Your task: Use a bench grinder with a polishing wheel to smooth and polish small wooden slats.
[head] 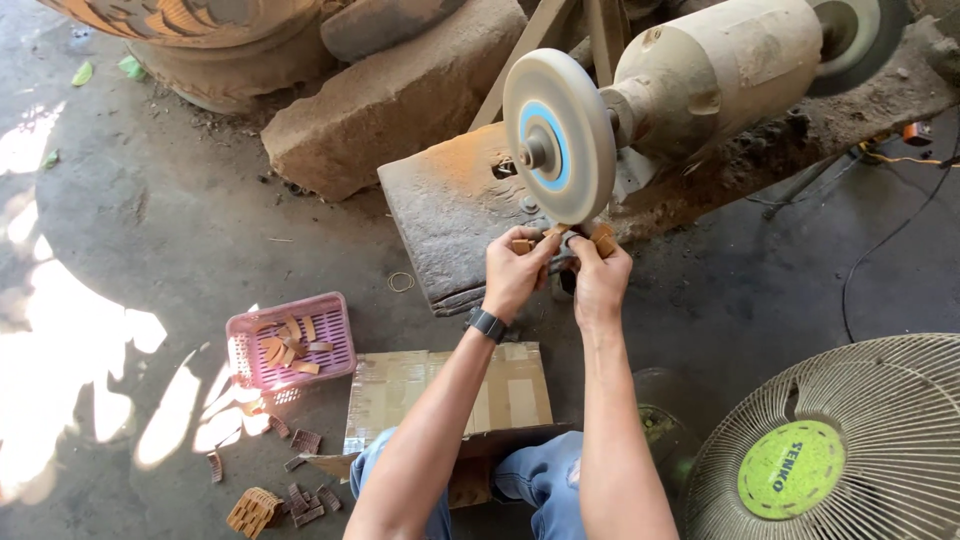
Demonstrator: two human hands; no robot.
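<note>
My left hand (pixel 515 272) and my right hand (pixel 600 278) together hold a small wooden piece (pixel 562 236) up against the lower edge of a round grinding wheel (pixel 556 134). The wheel is pale with a blue centre and sits on the shaft of a dusty bench motor (pixel 715 65). Small wooden ends stick out beside each thumb. A dark watch (pixel 486 324) is on my left wrist. The middle of the held piece is hidden by my fingers.
A pink plastic basket (pixel 340 352) with several wooden pieces sits on the concrete floor at left. More pieces (pixel 270 500) lie scattered below it. A taped cardboard box (pixel 450 392) rests by my knees. A floor fan (pixel 840 450) stands at the lower right. Stone blocks (pixel 395 100) lie behind.
</note>
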